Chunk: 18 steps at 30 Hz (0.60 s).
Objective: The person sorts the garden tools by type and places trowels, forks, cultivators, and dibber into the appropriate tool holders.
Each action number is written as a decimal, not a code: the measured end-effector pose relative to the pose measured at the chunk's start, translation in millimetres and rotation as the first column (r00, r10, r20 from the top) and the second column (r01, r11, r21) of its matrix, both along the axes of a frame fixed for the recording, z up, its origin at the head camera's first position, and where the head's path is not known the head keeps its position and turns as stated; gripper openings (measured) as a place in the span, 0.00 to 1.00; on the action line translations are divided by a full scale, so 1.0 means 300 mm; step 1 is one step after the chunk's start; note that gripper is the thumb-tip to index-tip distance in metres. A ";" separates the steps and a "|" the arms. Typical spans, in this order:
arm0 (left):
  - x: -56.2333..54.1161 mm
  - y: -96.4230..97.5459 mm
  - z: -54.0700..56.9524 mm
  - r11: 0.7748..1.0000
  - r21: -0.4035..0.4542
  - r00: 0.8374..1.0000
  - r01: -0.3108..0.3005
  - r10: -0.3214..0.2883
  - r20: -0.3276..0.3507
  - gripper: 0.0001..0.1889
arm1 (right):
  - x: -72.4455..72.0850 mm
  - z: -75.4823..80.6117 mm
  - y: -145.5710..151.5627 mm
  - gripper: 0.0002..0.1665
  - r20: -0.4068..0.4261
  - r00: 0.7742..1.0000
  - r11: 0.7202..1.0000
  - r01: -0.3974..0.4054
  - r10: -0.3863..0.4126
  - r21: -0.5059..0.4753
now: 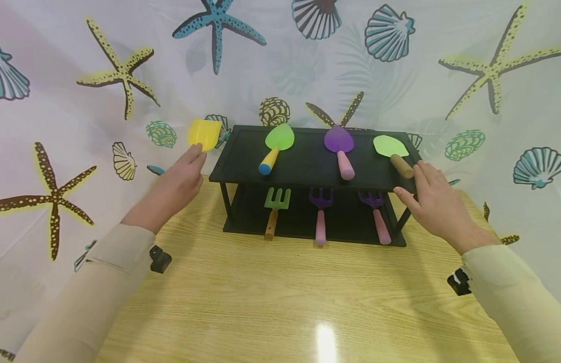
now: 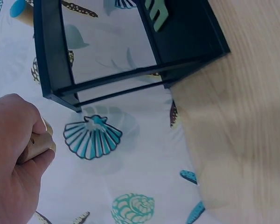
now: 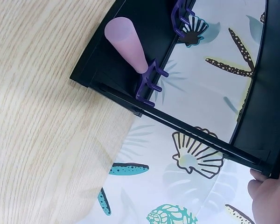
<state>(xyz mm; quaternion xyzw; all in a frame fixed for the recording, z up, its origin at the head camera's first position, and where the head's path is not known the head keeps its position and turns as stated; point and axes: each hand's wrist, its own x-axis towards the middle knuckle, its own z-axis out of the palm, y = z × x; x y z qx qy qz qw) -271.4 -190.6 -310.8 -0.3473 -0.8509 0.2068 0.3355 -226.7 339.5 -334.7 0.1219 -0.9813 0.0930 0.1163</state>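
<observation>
In the head view my left hand (image 1: 182, 174) holds a small toy shovel with a yellow blade (image 1: 205, 133) up beside the left end of a black two-tier rack (image 1: 244, 151). The left wrist view shows thumb and fingers around its light brown handle (image 2: 36, 147). My right hand (image 1: 437, 204) rests at the rack's right end, fingers extended and thumb apart. Its fingertips are right by the brown handle of a pale green trowel (image 1: 390, 146) on the top tier. In the right wrist view, part of that hand (image 3: 273, 196) shows at the rack's corner.
Also on the top tier lie a green trowel (image 1: 280, 137) with a yellow-and-blue handle and a purple trowel (image 1: 338, 139). Below are a green fork (image 1: 277, 199) and two purple forks (image 1: 321, 200). The rack stands on a wooden table (image 1: 271, 292), before a shell-print cloth (image 1: 271, 65).
</observation>
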 end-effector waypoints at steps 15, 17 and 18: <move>-0.059 0.195 0.077 0.802 -0.550 0.972 -0.231 0.173 -0.156 0.09 | 0.002 0.000 0.001 0.52 0.004 1.000 1.000 0.012 -0.012 0.000; -0.070 0.216 0.078 0.792 -0.566 0.973 -0.229 0.189 -0.130 0.09 | 0.001 0.000 0.001 0.51 0.001 1.000 1.000 0.010 -0.010 0.000; -0.075 0.226 0.077 0.781 -0.580 0.973 -0.231 0.199 -0.120 0.09 | 0.000 0.000 0.000 0.51 0.001 1.000 1.000 0.010 -0.010 0.002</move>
